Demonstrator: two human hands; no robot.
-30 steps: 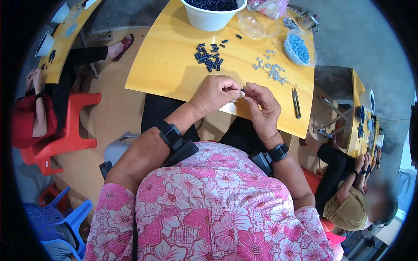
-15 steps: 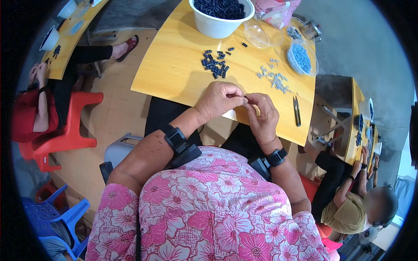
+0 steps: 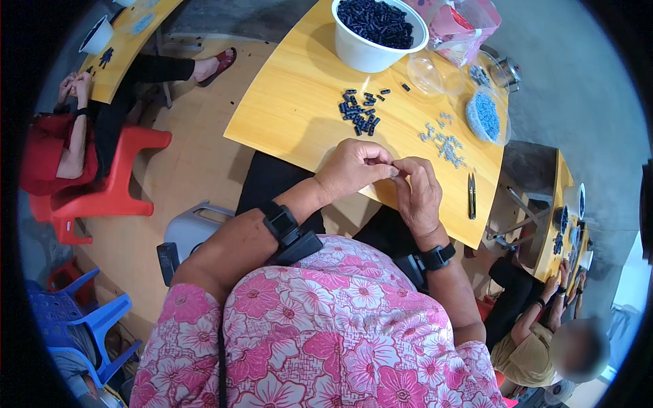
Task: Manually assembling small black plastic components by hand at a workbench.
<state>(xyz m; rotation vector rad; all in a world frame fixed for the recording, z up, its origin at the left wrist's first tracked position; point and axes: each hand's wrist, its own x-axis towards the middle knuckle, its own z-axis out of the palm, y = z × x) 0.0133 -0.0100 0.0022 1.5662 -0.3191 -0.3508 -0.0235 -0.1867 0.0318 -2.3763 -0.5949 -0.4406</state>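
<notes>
My left hand (image 3: 354,168) and my right hand (image 3: 417,194) meet fingertip to fingertip over the near edge of the yellow wooden table (image 3: 299,102). Both pinch one small part between them; it is too small and too covered to tell its shape. A loose pile of small dark blue parts (image 3: 358,112) lies on the table beyond my left hand. Small light grey-blue parts (image 3: 442,141) are scattered beyond my right hand. A white bowl (image 3: 376,41) full of dark parts stands at the far edge.
Small snips (image 3: 471,196) lie at the table's right. A clear tub of pale blue parts (image 3: 487,117), an empty clear cup (image 3: 424,71) and a pink bag (image 3: 454,27) sit at the back. A person on a red chair (image 3: 112,183) works at left; another person (image 3: 537,333) sits lower right.
The view has tilted so the table and bowl sit lower in the picture. Both hands stay pinched together at the table's near edge, fingers shifting slightly.
</notes>
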